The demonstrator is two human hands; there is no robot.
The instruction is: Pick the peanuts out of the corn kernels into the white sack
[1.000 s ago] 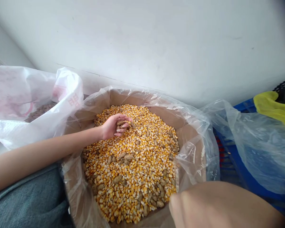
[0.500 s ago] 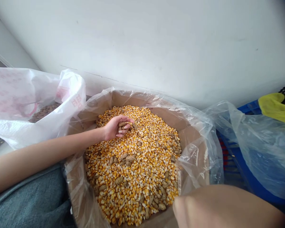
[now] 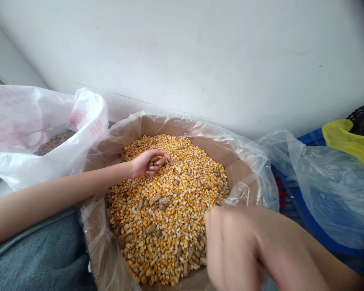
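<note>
A cardboard box lined with clear plastic holds yellow corn kernels with peanuts in their shells scattered among them. My left hand rests above the corn towards the back, its fingers curled round several peanuts. At the lower right, close to the camera, my right hand hangs over the box's near right side. Its back faces the camera and its fingertips are hidden, so what it may hold cannot be made out. A small cluster of peanuts lies mid-box.
On the left a white woven sack stands open with brownish contents. To the right are a blue basket, clear plastic sheeting and a yellow bag. A white wall rises behind the box.
My right hand has come further into view, moving up over the near right part of the box. My left hand stays almost where it was, still round the peanuts.
</note>
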